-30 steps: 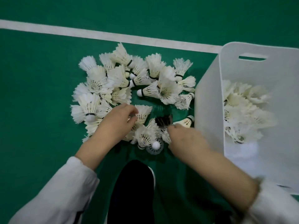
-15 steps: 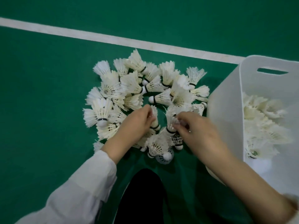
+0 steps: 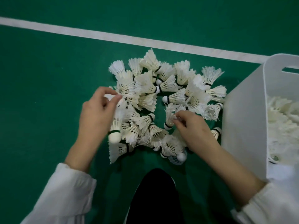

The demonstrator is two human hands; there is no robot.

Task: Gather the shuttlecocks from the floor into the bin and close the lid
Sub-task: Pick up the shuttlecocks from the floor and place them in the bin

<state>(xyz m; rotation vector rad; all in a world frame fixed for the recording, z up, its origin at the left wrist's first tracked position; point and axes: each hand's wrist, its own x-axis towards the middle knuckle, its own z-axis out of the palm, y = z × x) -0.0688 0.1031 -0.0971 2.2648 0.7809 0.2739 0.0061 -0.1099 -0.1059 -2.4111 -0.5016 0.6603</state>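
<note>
Green court floor (image 3: pixel 40 94), crossed at the far side by a white line (image 3: pixel 113 35), fills the left of the view, where a white sleeve (image 3: pixel 64 194) leads up to the person's left hand (image 3: pixel 95 113). That hand grips a feathered shuttlecock (image 3: pixel 116 122) by its skirt, fingers curled round the feathers and the cork tip pointing toward the near side, at the left edge of a heap of shuttlecocks (image 3: pixel 161 88) lying on the floor in a rough ring. A black shape (image 3: pixel 155 196), either a leg or a shoe, sits at the near edge below the heap. Well apart from the left hand, across the heap's open middle, the right hand (image 3: pixel 194 130) pinches the feathers of a second shuttlecock (image 3: pixel 169 117), which stands cork-down among the others. At far right stands a white bin (image 3: pixel 242 118), its near wall just beside the heap and a slot handle cut into its far wall. It holds a mound of collected shuttlecocks (image 3: pixel 284 120), blurred and bright. The right sleeve (image 3: pixel 271 202) overlaps the bin's near corner.
</note>
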